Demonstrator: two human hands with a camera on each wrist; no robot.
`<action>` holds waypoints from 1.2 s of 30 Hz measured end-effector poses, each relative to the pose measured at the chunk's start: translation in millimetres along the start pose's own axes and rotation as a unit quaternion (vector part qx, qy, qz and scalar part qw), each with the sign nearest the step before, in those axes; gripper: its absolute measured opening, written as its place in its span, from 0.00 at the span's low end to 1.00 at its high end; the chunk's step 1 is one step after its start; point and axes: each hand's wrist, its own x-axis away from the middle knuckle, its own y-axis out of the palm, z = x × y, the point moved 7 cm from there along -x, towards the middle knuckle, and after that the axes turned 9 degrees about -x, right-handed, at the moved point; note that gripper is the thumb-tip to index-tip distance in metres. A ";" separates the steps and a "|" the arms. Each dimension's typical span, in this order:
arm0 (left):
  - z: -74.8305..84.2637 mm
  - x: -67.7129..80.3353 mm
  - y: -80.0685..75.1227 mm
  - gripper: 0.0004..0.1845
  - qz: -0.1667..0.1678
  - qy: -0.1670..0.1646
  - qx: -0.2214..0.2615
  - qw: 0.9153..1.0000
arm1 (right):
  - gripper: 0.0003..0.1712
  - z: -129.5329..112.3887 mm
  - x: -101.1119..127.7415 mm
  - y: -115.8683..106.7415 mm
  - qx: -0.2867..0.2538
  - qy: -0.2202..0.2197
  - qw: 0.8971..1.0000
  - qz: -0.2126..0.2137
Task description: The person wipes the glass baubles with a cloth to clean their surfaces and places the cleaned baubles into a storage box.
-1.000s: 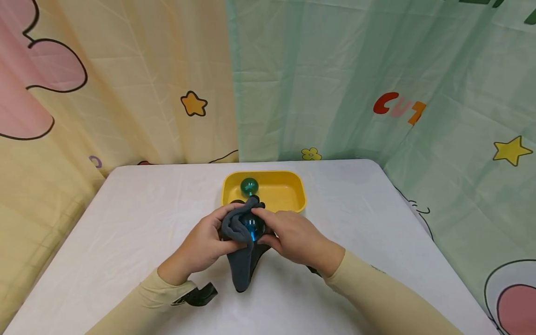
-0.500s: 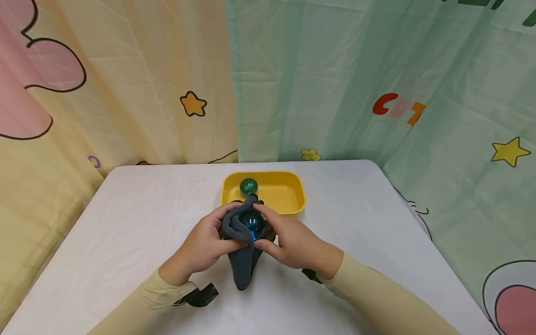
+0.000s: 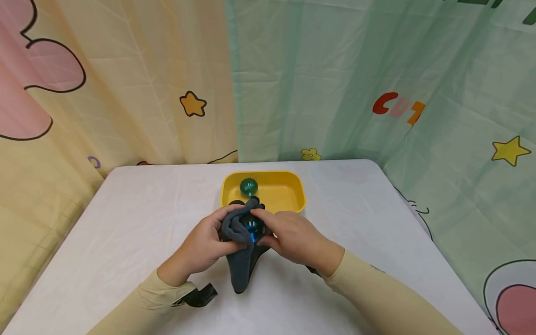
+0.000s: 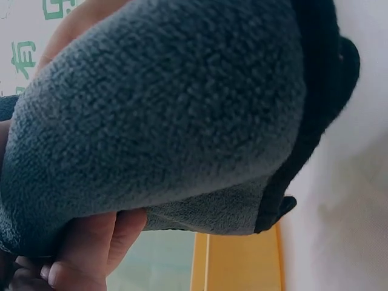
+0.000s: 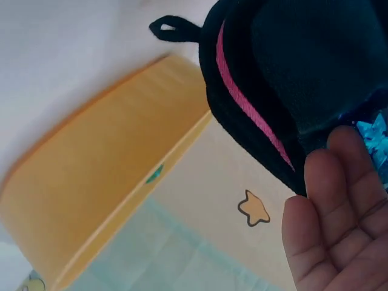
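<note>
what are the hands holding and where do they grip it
Both hold a blue ball wrapped in a grey cloth. The left hand grips the cloth bunched against the ball's left side; the right hand pinches the ball's right side.

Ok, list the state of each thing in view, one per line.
blue ball: half wrapped in the cloth, held between both hands.
grey cloth: bunched round the ball, its tail resting on the table.
green ball: loose in the tray.
yellow tray: upright on the table.
left hand: grips the cloth.
right hand: fingers on the ball.
</note>
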 end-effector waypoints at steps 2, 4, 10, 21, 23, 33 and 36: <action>0.7 -0.4 1.6 0.38 -0.006 0.003 0.002 1.000 | 0.38 4.2 0.5 2.2 -0.048 0.029 0.998 -0.012; 0.4 -0.5 3.1 0.38 -0.009 0.003 0.001 1.000 | 0.35 9.0 1.1 5.5 -0.106 0.064 0.992 -0.022; -2.7 -0.5 3.5 0.37 -0.002 -0.001 -0.010 1.000 | 0.28 17.5 2.5 17.2 -0.216 0.126 0.968 -0.036; -4.3 -1.6 -4.1 0.39 0.030 0.009 0.001 1.000 | 0.39 1.5 -1.1 5.8 -0.021 0.006 1.000 -0.005; -3.9 -1.6 -3.0 0.39 0.024 0.009 0.006 1.000 | 0.36 -0.3 -0.9 3.1 0.008 -0.011 1.000 0.007; -3.8 -1.7 3.4 0.38 0.003 0.001 0.003 1.000 | 0.34 14.1 2.2 10.7 -0.180 0.092 0.979 -0.019; -5.6 -1.9 4.7 0.38 0.006 0.000 -0.001 1.000 | 0.32 19.4 3.5 16.6 -0.224 0.127 0.966 -0.024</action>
